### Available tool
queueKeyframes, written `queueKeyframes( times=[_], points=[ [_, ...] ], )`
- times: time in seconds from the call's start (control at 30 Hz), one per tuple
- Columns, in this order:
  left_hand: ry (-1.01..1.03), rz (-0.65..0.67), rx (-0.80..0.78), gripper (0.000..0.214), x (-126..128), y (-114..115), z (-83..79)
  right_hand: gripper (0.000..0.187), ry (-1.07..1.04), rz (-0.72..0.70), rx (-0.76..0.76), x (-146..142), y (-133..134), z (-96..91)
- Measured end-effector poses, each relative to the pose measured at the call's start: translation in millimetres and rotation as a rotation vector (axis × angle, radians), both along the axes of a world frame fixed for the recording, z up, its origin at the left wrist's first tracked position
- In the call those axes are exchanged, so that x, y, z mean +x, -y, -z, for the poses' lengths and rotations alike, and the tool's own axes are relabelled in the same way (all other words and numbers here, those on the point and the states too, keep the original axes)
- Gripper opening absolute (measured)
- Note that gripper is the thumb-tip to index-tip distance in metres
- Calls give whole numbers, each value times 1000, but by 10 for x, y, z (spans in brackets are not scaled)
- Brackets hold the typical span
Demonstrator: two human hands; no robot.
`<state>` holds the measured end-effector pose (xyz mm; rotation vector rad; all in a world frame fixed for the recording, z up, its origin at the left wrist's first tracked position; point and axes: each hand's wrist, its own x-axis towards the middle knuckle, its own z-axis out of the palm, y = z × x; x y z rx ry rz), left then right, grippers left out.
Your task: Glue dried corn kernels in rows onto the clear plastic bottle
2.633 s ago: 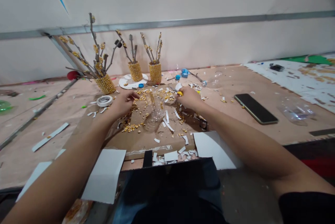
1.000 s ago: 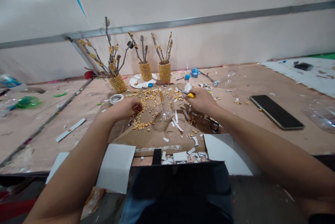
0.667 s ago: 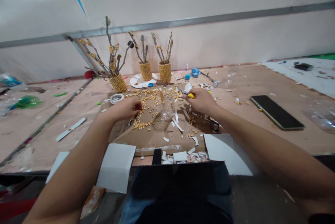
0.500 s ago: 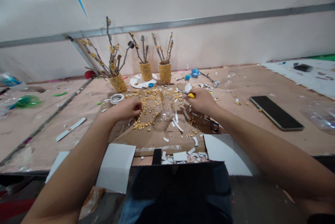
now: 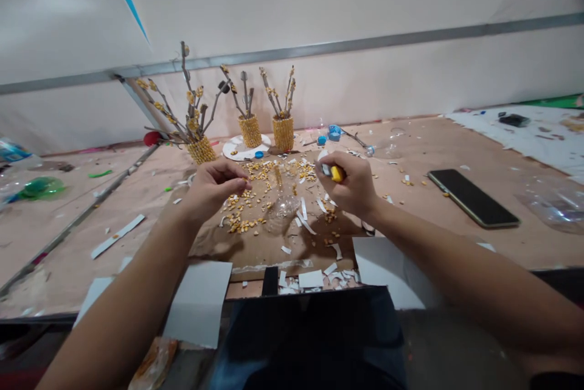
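Observation:
My right hand (image 5: pixel 349 186) is closed around a yellow-handled utility knife (image 5: pixel 336 173), held above the cardboard. My left hand (image 5: pixel 216 186) hovers over the left part of the loose corn kernels (image 5: pixel 244 222), thumb and forefinger pinched together; whatever is between them is too small to make out. Between both hands a clear plastic bottle piece (image 5: pixel 283 207) lies on the cardboard (image 5: pixel 255 250), with a strip of kernels along it. White paper scraps (image 5: pixel 305 222) are strewn beside it. A roll of tape behind my left wrist is mostly hidden.
Three kernel-covered pots with twigs (image 5: pixel 201 149) (image 5: pixel 249 130) (image 5: pixel 283 133) stand at the back, the middle one on a white disc (image 5: pixel 230 148). A phone (image 5: pixel 472 197) lies to the right. White sheets (image 5: pixel 198 302) (image 5: pixel 387 268) overhang the front edge. Clear plastic (image 5: pixel 554 204) sits far right.
My left hand has lifted off the kernels, its fingers now pinched. My right hand has turned and drawn slightly nearer with the utility knife. The camera has tilted up a little.

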<state>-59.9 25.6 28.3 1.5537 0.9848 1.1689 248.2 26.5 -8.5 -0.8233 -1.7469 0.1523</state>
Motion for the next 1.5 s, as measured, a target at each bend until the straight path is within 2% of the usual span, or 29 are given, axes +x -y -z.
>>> queueKeyframes(
  times=[0.1, 0.13, 0.27, 0.47, 0.67, 0.83, 0.87, 1.07, 1.2, 1.3, 1.5],
  points=[
    [129, 77, -105, 27, 329, 213, 54, 2, 20, -153, 200, -86, 186, -32],
    [156, 118, -142, 28, 440, 286, 77, 5, 16, -200, 254, -114, 244, -35],
    [253, 271, -269, 28, 756, 497, 156, 10, 24, -285, 309, -184, 386, -18],
    [358, 314, -313, 23, 822, 532, 187, 9, 105, -321, 381, -149, 334, 38],
    [247, 277, -254, 24, 769, 512, 233, 10, 194, -302, 401, -128, 290, 96],
    [188, 218, -227, 25, 757, 521, 241, 7, 228, -238, 320, -134, 343, 65],
    [191, 201, -217, 26, 757, 523, 240, 12, 238, -216, 283, -135, 357, 53],
    [241, 174, -185, 28, 754, 550, 228, 61, 353, -141, 84, -151, 398, 30],
    [262, 197, -177, 28, 753, 575, 222, 83, 414, -61, 4, -170, 404, 50],
    [261, 202, -177, 27, 750, 579, 234, 87, 446, -36, -21, -174, 411, 52],
    [249, 199, -171, 23, 736, 564, 264, 82, 454, -14, -19, -172, 422, 45]
  ],
)
